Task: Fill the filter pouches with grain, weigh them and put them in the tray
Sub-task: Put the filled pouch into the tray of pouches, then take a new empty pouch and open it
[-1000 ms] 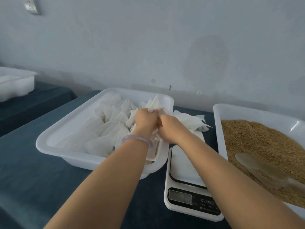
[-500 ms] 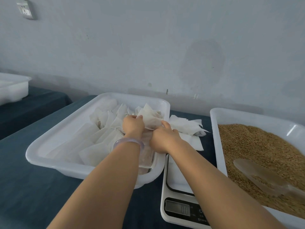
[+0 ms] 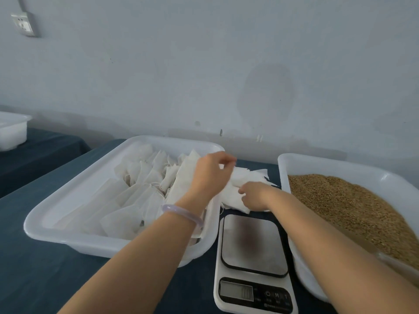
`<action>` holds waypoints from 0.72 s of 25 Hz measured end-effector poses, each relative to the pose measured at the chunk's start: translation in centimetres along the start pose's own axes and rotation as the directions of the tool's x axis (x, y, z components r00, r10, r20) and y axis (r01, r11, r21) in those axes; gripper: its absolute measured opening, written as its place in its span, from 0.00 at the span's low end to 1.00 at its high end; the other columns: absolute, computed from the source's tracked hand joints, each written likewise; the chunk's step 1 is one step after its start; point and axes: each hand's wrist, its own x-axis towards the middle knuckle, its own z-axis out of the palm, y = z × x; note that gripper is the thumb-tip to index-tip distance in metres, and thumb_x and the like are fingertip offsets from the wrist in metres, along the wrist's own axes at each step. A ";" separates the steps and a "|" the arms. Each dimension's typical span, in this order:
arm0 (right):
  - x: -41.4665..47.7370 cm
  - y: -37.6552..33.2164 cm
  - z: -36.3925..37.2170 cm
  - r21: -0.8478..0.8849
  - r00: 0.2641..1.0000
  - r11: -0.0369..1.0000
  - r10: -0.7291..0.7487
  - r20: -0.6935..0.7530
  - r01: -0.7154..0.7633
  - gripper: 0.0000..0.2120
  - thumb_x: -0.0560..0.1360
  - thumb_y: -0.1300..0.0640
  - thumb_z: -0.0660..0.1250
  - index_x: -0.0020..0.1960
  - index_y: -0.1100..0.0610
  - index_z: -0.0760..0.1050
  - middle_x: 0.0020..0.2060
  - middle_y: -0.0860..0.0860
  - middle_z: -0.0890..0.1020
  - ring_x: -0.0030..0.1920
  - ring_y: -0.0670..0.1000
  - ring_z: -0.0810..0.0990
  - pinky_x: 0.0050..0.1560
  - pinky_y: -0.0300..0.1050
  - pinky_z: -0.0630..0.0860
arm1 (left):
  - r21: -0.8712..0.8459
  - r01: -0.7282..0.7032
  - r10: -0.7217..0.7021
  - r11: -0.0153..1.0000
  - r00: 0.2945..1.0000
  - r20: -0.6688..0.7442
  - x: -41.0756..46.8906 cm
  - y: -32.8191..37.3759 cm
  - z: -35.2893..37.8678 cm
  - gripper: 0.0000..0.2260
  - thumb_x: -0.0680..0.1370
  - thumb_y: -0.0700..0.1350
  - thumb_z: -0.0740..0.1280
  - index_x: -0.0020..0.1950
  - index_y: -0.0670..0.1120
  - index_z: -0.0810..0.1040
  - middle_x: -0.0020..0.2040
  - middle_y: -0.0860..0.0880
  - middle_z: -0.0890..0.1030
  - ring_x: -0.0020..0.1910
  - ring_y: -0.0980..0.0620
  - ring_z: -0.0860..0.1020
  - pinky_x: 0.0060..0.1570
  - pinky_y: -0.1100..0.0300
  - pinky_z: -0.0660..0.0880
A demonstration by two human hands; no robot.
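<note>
A white tray [image 3: 68, 200] at the left holds several flat white filter pouches [image 3: 136, 189]. A loose pile of empty pouches [image 3: 254, 175] lies on the cloth between the two trays, behind the scale [image 3: 254, 245]. My left hand [image 3: 208, 175] reaches over the tray's right rim and its curled fingers pinch the top edge of a pouch in the pile. My right hand [image 3: 254, 196] grips the near end of a crumpled pouch [image 3: 233, 197] from the same pile. The scale's platform is bare. Brown grain [image 3: 351, 207] fills the right tray [image 3: 317, 163].
The table is covered with a dark blue cloth [image 3: 34, 279]. A second table at the far left carries another white tub [image 3: 11, 132]. A grey wall with a socket [image 3: 23, 23] stands close behind the trays. My right forearm crosses the grain tray's near corner.
Both hands have moved right, from the pouches inside the left tray to the loose pile behind the scale. They have come apart, the left higher than the right.
</note>
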 end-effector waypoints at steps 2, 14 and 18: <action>-0.4 0.4 0.7 -0.083 0.992 0.994 -0.066 0.111 0.076 0.21 0.77 0.65 0.53 0.69 0.57 0.65 0.57 0.55 0.75 0.54 0.55 0.74 0.54 0.46 0.72 | 0.110 -0.124 0.094 0.986 0.964 0.250 -0.7 0.8 1.2 0.09 0.74 0.36 0.66 0.51 0.44 0.83 0.48 0.50 0.84 0.51 0.54 0.80 0.49 0.76 0.70; 1.8 1.3 3.4 -0.092 0.980 0.990 -0.090 0.178 0.107 0.25 0.77 0.62 0.50 0.74 0.55 0.59 0.70 0.57 0.65 0.65 0.59 0.68 0.61 0.50 0.66 | 0.405 -0.232 -0.004 0.884 0.864 0.504 -3.0 1.1 1.4 0.21 0.70 0.29 0.58 0.56 0.46 0.80 0.57 0.50 0.80 0.59 0.52 0.75 0.47 0.65 0.69; 2.1 1.3 4.0 -0.076 0.988 0.994 -0.068 0.140 0.079 0.22 0.78 0.61 0.51 0.71 0.57 0.63 0.69 0.58 0.67 0.66 0.59 0.68 0.66 0.53 0.66 | 0.337 -0.190 -0.007 0.922 0.863 0.506 -3.6 1.5 0.7 0.18 0.70 0.31 0.60 0.53 0.45 0.81 0.55 0.49 0.81 0.57 0.53 0.76 0.53 0.64 0.72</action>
